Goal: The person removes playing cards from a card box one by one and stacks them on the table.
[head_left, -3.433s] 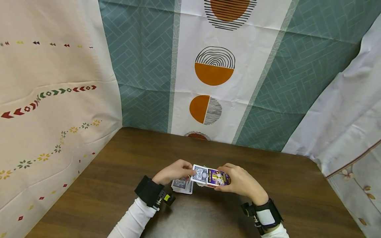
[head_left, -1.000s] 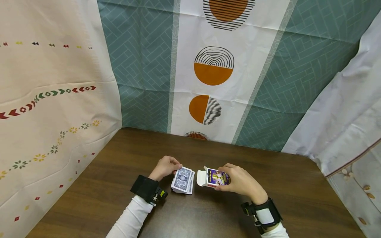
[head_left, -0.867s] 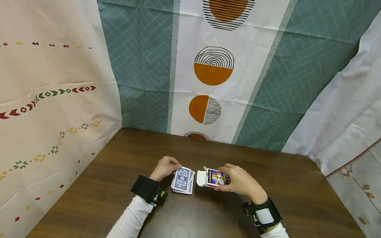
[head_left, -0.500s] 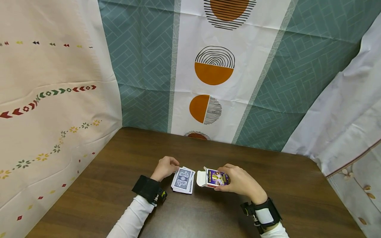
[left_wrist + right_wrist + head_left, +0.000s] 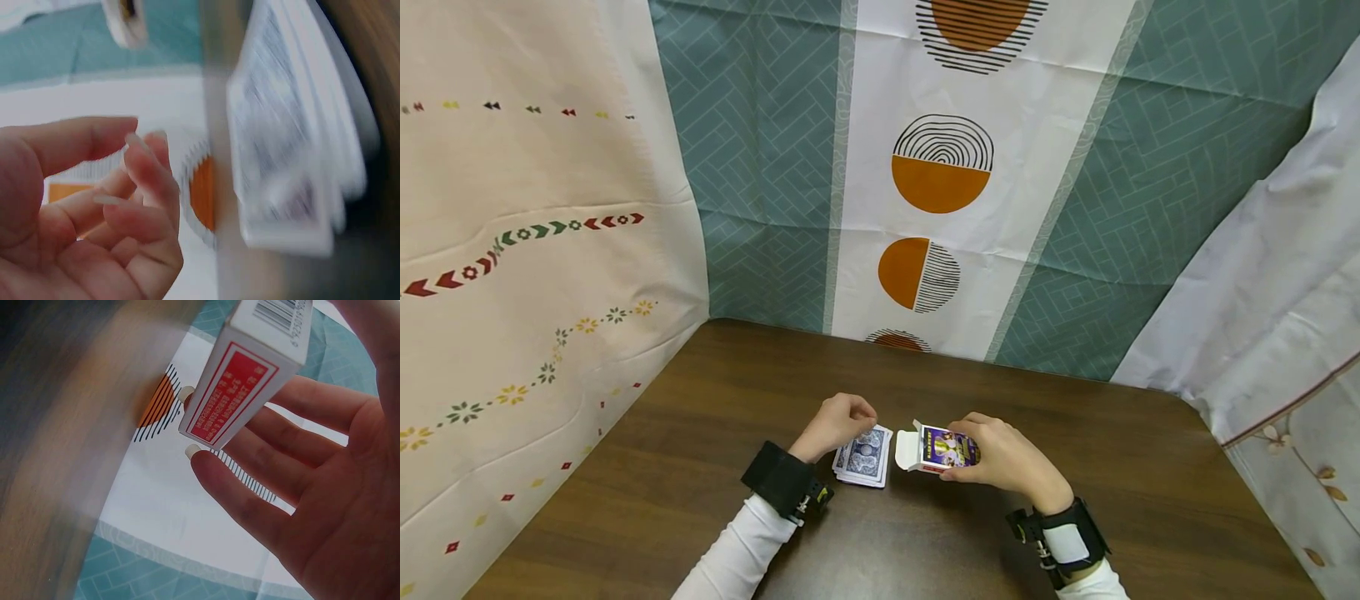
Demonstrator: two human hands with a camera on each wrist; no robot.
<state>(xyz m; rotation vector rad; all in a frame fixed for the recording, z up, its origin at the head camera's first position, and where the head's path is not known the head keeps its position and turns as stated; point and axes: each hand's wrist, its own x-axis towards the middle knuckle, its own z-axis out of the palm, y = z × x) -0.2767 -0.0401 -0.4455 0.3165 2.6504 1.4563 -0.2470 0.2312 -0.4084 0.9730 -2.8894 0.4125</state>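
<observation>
A loose pile of blue-backed playing cards point(image 5: 865, 460) lies on the table, slightly fanned. Over its far edge hovers my left hand point(image 5: 835, 427). In the left wrist view, the left hand's point(image 5: 119, 206) fingers are loosely bent, thumb and index tips close together, with nothing between them; the cards point(image 5: 275, 119) show blurred beside it. My right hand point(image 5: 1011, 458) grips a purple-fronted card box point(image 5: 949, 447), its white end flap point(image 5: 907, 450) folded out toward the pile. The right wrist view shows the card box's point(image 5: 232, 394) red label and barcode, held between thumb and fingers.
The brown wooden table point(image 5: 760, 383) spreads around both hands. A patterned teal and white cloth point(image 5: 767, 167) hangs behind it, with a cream cloth point(image 5: 550, 333) at left and a white one point(image 5: 1262, 308) at right.
Earlier my left hand pinched a card at the box mouth, then laid it on the pile. It has let go and moved right over the pile. The right hand stays put.
</observation>
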